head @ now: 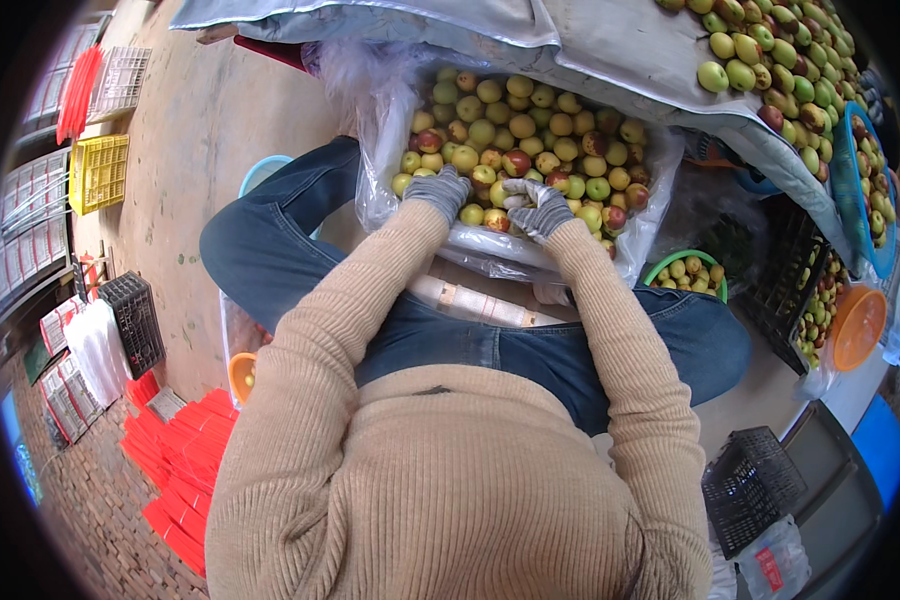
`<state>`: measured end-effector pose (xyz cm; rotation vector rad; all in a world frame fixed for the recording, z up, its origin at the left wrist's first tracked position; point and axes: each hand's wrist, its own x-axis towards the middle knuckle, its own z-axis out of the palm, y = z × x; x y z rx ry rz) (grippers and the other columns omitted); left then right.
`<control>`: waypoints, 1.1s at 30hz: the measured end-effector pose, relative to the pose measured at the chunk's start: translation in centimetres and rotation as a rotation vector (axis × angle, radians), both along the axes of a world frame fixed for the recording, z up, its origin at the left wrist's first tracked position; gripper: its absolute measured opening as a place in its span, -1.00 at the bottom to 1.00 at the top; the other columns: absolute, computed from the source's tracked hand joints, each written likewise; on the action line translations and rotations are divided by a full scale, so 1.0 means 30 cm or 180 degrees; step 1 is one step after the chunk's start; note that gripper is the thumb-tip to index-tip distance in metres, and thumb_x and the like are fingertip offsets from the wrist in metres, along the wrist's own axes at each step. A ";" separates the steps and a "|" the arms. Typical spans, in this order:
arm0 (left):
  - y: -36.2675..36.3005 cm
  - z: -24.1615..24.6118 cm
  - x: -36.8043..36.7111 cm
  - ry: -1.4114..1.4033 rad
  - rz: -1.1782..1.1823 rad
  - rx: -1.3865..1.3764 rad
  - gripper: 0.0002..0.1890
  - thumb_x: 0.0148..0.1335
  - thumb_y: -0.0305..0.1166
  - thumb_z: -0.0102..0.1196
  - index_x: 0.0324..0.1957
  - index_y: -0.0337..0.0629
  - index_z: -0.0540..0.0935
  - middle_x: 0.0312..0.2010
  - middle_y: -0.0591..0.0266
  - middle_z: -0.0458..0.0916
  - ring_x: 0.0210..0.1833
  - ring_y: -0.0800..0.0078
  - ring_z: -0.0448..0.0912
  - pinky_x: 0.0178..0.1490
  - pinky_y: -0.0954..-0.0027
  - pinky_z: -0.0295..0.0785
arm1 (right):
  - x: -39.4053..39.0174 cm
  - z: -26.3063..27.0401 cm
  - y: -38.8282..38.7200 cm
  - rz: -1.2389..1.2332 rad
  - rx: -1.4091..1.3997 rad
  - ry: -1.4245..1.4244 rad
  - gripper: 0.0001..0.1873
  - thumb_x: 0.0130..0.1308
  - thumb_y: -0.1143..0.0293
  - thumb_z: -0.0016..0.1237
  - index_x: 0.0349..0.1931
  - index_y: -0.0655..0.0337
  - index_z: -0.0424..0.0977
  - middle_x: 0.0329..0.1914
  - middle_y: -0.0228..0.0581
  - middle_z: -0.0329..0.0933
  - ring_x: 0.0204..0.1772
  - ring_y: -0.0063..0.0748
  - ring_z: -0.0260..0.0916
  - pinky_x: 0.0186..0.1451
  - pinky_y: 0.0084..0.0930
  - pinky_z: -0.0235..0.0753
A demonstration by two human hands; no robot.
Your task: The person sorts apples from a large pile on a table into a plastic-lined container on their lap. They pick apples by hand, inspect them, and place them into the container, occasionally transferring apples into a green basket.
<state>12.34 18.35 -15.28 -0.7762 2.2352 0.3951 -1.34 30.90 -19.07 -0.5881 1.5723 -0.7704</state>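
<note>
A crate lined with clear plastic film [379,176] stands in front of me, filled with green, yellow and red-brown jujubes [525,126]. My left hand [441,193], in a grey striped knit glove, rests on the fruit near the crate's front left; its fingertips point down among the jujubes, and whether it grips one is hidden. To its right, my right hand [538,208], in a similar glove with pale fingertips, lies over the fruit at the near edge. Its fingers are bent beside a yellow-green jujube, and I cannot tell whether they hold anything.
A cloth-covered surface [637,56] beyond the crate bears a heap of jujubes [784,56]. At the right are a blue basket [847,195], a green basin [651,276], an orange basin [860,328] and black crates [754,480]. Red net sleeves [187,457] and a yellow crate [99,174] are at the left.
</note>
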 end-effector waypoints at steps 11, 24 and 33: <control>0.078 0.187 0.025 0.1097 0.0987 0.0409 -0.40 -0.12 -0.13 0.26 0.01 -0.15 0.48 -0.14 0.01 0.52 -0.05 0.15 0.51 0.06 0.30 0.40 | -0.005 0.118 0.007 0.0338 -0.0144 -0.1038 -0.46 0.23 0.34 0.01 0.22 0.13 0.22 0.01 -0.13 0.46 -0.39 -0.50 0.49 -0.37 -0.62 0.57; -0.083 -0.027 0.220 0.2407 0.2606 0.0001 -0.65 0.05 -0.43 0.17 -0.04 -0.10 0.56 -0.24 0.11 0.59 -0.19 0.24 0.57 -0.02 0.35 0.45 | 0.060 0.081 -0.041 -0.0154 0.0756 -0.0773 -0.62 0.07 0.37 0.18 -0.11 0.22 0.40 -0.35 -0.23 0.53 -0.38 -0.53 0.44 -0.37 -0.57 0.50; -0.017 -0.029 0.069 0.0625 0.0563 -0.0869 -0.46 -0.07 -0.28 0.25 0.04 -0.05 0.48 0.15 -0.06 0.31 0.19 0.07 0.32 0.22 0.26 0.26 | -0.379 0.448 0.243 -0.1127 0.0151 -0.0119 -0.62 0.13 0.19 0.11 -0.11 0.20 0.41 -0.34 -0.24 0.52 -0.58 -0.53 0.42 -0.56 -0.61 0.42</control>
